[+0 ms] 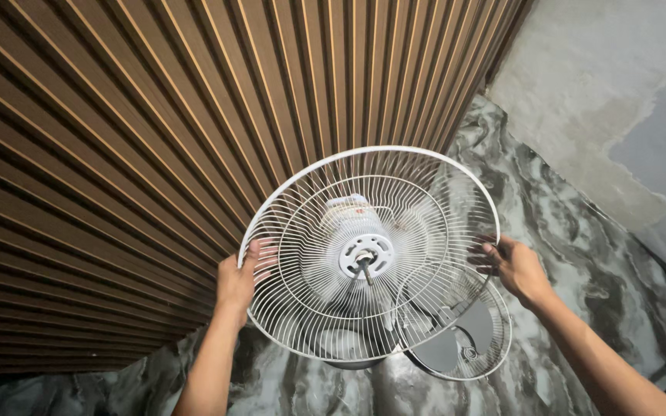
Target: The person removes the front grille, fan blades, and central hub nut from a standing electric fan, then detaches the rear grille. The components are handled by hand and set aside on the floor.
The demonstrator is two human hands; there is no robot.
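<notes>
A white wire fan guard (310,231), round and dish-shaped, is held up in front of a wall. My left hand (242,276) grips its left rim and my right hand (514,266) grips its right rim. At the guard's centre sit a white hub and a bare metal shaft (364,262). Through the wires the white motor housing (348,212) shows behind. A second, smaller wire guard with grey fan blades (460,339) lies lower right, behind the held guard.
A wall of brown vertical slats (117,154) fills the left and top. A grey marbled panel (580,254) runs to the right, and rough plaster (603,77) lies above it at the upper right.
</notes>
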